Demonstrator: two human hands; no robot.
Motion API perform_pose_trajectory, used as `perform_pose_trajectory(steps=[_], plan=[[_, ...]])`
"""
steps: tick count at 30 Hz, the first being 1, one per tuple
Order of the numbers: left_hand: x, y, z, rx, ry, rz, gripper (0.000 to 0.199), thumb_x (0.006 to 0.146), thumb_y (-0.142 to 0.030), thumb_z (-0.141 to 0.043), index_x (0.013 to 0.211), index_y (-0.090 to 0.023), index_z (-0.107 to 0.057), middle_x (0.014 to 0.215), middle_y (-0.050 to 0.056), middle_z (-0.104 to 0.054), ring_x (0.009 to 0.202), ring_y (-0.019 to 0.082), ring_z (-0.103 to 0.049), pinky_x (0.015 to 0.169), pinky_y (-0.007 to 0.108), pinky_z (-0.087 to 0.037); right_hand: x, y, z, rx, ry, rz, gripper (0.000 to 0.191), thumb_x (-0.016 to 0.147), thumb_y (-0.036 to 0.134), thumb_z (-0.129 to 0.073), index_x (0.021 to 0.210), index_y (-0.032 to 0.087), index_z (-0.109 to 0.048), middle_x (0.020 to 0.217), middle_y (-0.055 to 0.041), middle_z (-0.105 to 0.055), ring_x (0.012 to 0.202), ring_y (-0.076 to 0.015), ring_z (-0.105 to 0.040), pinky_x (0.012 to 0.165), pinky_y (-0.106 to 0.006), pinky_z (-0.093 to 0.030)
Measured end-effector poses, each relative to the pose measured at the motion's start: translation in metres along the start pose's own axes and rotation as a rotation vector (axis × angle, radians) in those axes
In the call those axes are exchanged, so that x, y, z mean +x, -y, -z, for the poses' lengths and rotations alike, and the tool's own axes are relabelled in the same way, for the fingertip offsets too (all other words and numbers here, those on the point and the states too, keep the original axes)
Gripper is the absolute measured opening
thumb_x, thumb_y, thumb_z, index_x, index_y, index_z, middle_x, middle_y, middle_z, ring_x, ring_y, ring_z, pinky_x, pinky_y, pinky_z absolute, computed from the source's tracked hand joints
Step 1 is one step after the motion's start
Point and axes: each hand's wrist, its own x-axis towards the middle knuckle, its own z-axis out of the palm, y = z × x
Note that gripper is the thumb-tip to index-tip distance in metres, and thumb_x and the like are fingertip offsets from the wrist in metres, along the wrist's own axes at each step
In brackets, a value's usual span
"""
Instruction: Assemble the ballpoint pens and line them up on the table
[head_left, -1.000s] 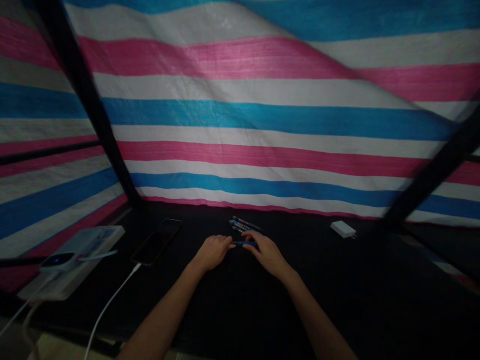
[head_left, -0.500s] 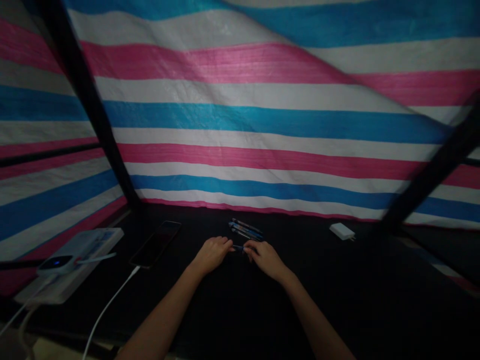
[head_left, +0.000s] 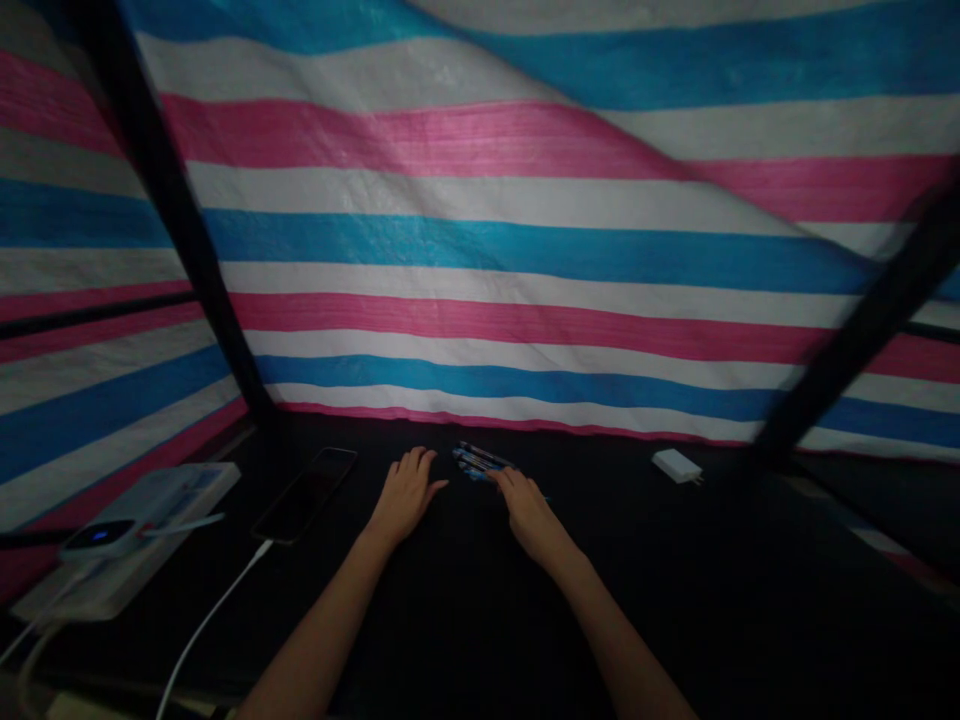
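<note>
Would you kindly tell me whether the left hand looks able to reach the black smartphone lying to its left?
Probably yes: the left hand lies close to the black glass-fronted smartphone, nothing visible stands between them, and its white charging cable runs away from the hand.

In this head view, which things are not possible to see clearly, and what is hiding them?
The pens: the right hand covers part of them, and they are too small to count.
The right hand's grip: the back of the hand hides whether it holds a pen.
The white cable: the bottom edge cuts it off.
The print on the white box: too small and blurred to read.
</note>
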Motion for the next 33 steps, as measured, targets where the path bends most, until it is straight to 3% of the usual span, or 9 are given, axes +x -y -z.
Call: perform_pose_trajectory(steps=[2, 6, 8, 18, 23, 29, 33], plan=[[0.000, -0.001, 0.000, -0.012, 0.020, -0.012, 0.032, 0.088, -0.038, -0.039, 0.112, -0.017, -0.041, 0.110, 0.009, -0.046, 0.096, 0.022, -0.047, 0.077, 0.033, -0.037, -0.001, 0.000, 0.002, 0.012, -0.026, -0.032, 0.027, 0.088, 0.027, -0.036, 0.110, 0.021, -0.051, 0.106, -0.0068, -0.058, 0.096, -0.0197, -0.049, 0.079, -0.033, -0.034], [-0.002, -0.003, -0.003, -0.052, 0.065, -0.029, 0.027, 0.089, -0.037, -0.036, 0.107, -0.018, -0.044, 0.104, 0.007, -0.049, 0.092, 0.020, -0.049, 0.076, 0.031, -0.037, 0.001, 0.009, 0.002, -0.039, 0.028, -0.033, 0.043, 0.078, 0.057, -0.043, 0.076, 0.019, -0.062, 0.082, -0.0063, -0.065, 0.084, -0.0211, -0.053, 0.078, -0.035, -0.031], [-0.002, -0.003, -0.005, -0.068, 0.066, -0.015, 0.029, 0.090, -0.037, -0.034, 0.110, -0.017, -0.041, 0.104, 0.007, -0.050, 0.091, 0.019, -0.050, 0.076, 0.031, -0.037, 0.002, 0.015, 0.002, -0.064, 0.048, -0.054, 0.045, 0.076, 0.058, -0.043, 0.068, 0.018, -0.062, 0.076, -0.0064, -0.065, 0.080, -0.0202, -0.055, 0.076, -0.034, -0.031], [-0.003, -0.002, -0.003, -0.102, 0.116, 0.004, 0.029, 0.091, -0.034, -0.033, 0.112, -0.016, -0.039, 0.103, 0.007, -0.053, 0.090, 0.018, -0.052, 0.078, 0.030, -0.038, 0.002, 0.022, 0.012, -0.093, 0.080, -0.170, 0.035, 0.077, 0.041, -0.042, 0.071, 0.015, -0.065, 0.074, -0.0083, -0.066, 0.069, -0.0194, -0.060, 0.064, -0.029, -0.037], [-0.002, -0.003, -0.002, -0.116, 0.128, 0.009, 0.026, 0.091, -0.034, -0.033, 0.109, -0.017, -0.040, 0.102, 0.006, -0.054, 0.090, 0.018, -0.052, 0.077, 0.030, -0.038, 0.002, 0.022, 0.009, -0.063, 0.069, -0.166, 0.042, 0.078, 0.049, -0.039, 0.070, 0.016, -0.065, 0.073, -0.0081, -0.066, 0.070, -0.0201, -0.060, 0.062, -0.028, -0.038], [-0.002, -0.003, -0.003, -0.087, 0.158, -0.012, 0.022, 0.091, -0.033, -0.032, 0.094, -0.018, -0.047, 0.094, 0.004, -0.052, 0.085, 0.017, -0.052, 0.075, 0.029, -0.039, 0.002, 0.025, 0.006, -0.072, 0.074, -0.201, 0.035, 0.079, 0.042, -0.041, 0.068, 0.017, -0.064, 0.071, -0.0068, -0.066, 0.067, -0.0187, -0.060, 0.061, -0.027, -0.039], [-0.002, -0.002, -0.003, -0.079, 0.171, -0.019, 0.023, 0.091, -0.033, -0.031, 0.091, -0.018, -0.048, 0.092, 0.004, -0.051, 0.084, 0.017, -0.051, 0.074, 0.028, -0.039, 0.003, 0.026, 0.006, -0.046, 0.040, -0.203, 0.043, 0.079, 0.050, -0.039, 0.069, 0.017, -0.064, 0.072, -0.0074, -0.066, 0.071, -0.0191, -0.061, 0.061, -0.026, -0.039]])
